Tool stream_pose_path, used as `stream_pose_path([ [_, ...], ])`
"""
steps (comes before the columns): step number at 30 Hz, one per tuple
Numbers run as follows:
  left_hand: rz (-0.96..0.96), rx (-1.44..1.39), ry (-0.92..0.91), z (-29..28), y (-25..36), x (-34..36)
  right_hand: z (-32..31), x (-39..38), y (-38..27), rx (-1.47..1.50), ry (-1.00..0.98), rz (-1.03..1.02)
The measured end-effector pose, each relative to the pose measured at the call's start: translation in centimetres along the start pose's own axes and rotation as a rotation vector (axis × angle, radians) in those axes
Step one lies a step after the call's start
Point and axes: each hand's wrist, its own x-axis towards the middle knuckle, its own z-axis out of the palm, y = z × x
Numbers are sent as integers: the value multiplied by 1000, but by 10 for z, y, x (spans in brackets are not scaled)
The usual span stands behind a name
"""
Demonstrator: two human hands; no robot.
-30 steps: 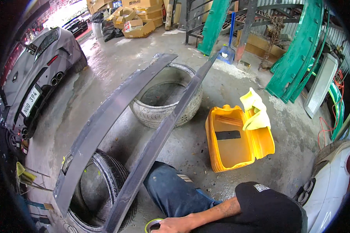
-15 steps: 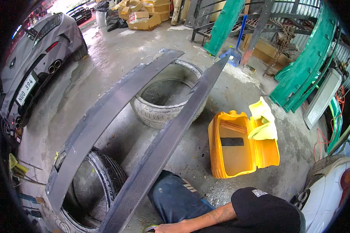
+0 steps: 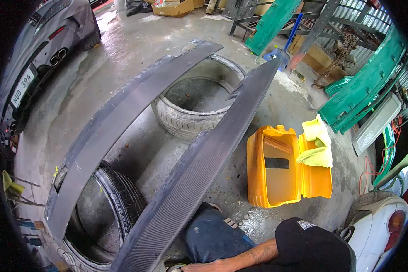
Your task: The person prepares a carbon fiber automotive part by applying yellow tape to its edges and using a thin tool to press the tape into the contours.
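My right hand point(image 3: 207, 266) lies at the lower edge beside my blue-trousered knee point(image 3: 213, 233), its fingers mostly cut off by the frame. A small round object point(image 3: 174, 267) with a pale rim touches or lies by the fingertips; its kind is unclear. My left hand is not in view. Just left of the knee, a long black carbon-weave panel point(image 3: 190, 174) slants across two tires. A second long dark panel point(image 3: 122, 109) lies roughly alongside it, farther left. Beneath them are the far tire point(image 3: 181, 124) and the near tire point(image 3: 133, 192).
At right stands a cut-open yellow jug point(image 3: 253, 181) holding cloudy liquid and a dark block point(image 3: 276, 162); a yellow cloth point(image 3: 316, 154) hangs on its flap. Green panels point(image 3: 362, 86) lean beyond. Parked cars flank the area: grey point(image 3: 54, 41) at left, white point(image 3: 376, 231) at right.
The view has shifted, so the scene appears slightly displaced. The nearer panel looks broader, and its far tip now overlaps the blue dustpan. My right hand stays at the lower edge.
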Motion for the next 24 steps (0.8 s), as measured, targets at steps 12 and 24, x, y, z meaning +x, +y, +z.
stream_pose_path([
  [12,-147,17,-113,-16,-1,8,-11,6,-2,194,-124,169],
  [24,-215,-103,-155,-22,-12,17,-11,11,2,206,-106,196],
])
